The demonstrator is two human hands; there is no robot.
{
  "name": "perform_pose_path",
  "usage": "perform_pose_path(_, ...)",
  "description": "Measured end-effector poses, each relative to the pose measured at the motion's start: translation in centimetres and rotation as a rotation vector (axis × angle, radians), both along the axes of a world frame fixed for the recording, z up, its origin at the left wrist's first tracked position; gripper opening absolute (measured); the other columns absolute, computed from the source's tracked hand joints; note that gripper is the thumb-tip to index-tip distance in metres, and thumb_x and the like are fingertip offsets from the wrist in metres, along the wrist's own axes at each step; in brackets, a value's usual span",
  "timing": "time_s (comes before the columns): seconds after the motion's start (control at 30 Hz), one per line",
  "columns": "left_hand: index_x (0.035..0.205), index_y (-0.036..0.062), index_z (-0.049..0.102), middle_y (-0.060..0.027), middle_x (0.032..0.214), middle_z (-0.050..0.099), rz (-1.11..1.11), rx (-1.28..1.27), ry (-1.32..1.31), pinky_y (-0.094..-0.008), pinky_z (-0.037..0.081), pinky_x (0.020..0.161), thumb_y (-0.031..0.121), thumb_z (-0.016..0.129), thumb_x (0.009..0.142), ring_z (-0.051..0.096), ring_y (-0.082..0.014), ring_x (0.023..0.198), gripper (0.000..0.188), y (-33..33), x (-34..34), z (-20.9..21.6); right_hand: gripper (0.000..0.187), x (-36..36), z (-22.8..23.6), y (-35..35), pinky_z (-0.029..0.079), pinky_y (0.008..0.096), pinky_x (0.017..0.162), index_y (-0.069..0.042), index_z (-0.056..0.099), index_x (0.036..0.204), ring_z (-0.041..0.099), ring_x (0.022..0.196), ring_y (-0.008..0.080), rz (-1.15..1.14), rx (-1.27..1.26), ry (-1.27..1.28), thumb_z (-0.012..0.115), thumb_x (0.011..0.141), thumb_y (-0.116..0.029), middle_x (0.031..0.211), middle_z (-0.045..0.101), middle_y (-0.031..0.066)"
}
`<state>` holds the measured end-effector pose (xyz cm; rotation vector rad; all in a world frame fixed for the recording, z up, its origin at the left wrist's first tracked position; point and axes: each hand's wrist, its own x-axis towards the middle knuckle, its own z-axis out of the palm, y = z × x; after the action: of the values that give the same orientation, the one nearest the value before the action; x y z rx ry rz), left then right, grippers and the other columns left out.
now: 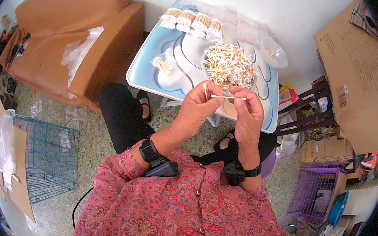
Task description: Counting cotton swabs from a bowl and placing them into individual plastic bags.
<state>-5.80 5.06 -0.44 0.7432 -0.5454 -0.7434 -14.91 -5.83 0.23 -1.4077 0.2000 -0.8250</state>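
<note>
Both my hands are raised over the near edge of a small blue-and-white table (pixel 142 72). My left hand (pixel 198 105) pinches a cotton swab (pixel 205 90) that stands nearly upright from its fingers. A second cotton swab (pixel 229 97) lies almost level between the hands. Its right end is pinched by my right hand (pixel 248 114), and its left end meets my left thumb. Just beyond my fingers is a heaped pile of loose cotton swabs (pixel 228 64). A small bunch of swabs (pixel 162 65) lies left of it. Several bundles of swabs (pixel 192 23) line the far edge.
A translucent plastic bowl (pixel 274 53) sits at the table's right side, near clear plastic bags (pixel 238 20). A brown sofa (pixel 68 47) stands on the left, with a blue wire cage (pixel 49 154) nearer. Cardboard (pixel 353 75) and a purple cage (pixel 316 192) are on the right.
</note>
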Motion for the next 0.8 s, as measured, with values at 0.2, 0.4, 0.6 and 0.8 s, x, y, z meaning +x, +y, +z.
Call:
perform_pose_path(0.2,0.088,0.0085,0.052,0.0078,0.070,0.046,0.009,0.000,0.007,-0.0167,0.029,0.051,0.008,0.059,0.084,0.039,-0.0012,0.058,0.008,0.5,0.2,-0.5,0.011,0.2,-0.2,0.5,0.039,0.0310,0.092,-0.003,0.057,0.093,0.053,0.101,0.0187,-0.006,-0.001,0.025,0.060,0.082,-0.003,0.105,0.059,0.0116)
perform_pose_path(0.4,0.088,0.0087,0.053,0.0077,0.071,0.048,0.029,0.022,0.001,-0.0166,0.030,0.051,0.008,0.058,0.084,0.040,-0.0011,0.058,0.007,0.8,0.4,-0.8,0.010,0.7,-0.1,0.9,0.041,0.0295,0.088,-0.002,0.056,0.093,0.056,0.094,0.0177,-0.013,0.024,0.039,0.059,0.084,-0.005,0.098,0.062,0.0109)
perform_pose_path(0.6,0.088,0.0084,0.052,0.0066,0.069,0.048,-0.026,0.033,0.045,-0.0173,0.030,0.050,0.008,0.059,0.083,0.039,-0.0021,0.056,0.009,0.7,0.7,-1.7,0.017,1.5,0.0,1.4,0.044,0.0286,0.084,-0.001,0.052,0.101,0.057,0.091,0.0163,0.019,0.068,-0.013,0.057,0.085,-0.004,0.095,0.062,0.0108)
perform_pose_path(0.8,0.092,0.0088,0.051,0.0045,0.068,0.047,-0.283,0.110,0.142,-0.0182,0.029,0.048,0.012,0.055,0.086,0.038,-0.0035,0.054,0.008,0.4,0.9,-2.8,0.016,1.9,-0.7,0.9,0.045,0.0280,0.080,-0.001,0.052,0.099,0.057,0.086,0.0154,-0.094,-0.131,0.083,0.057,0.084,-0.001,0.090,0.060,0.0077)
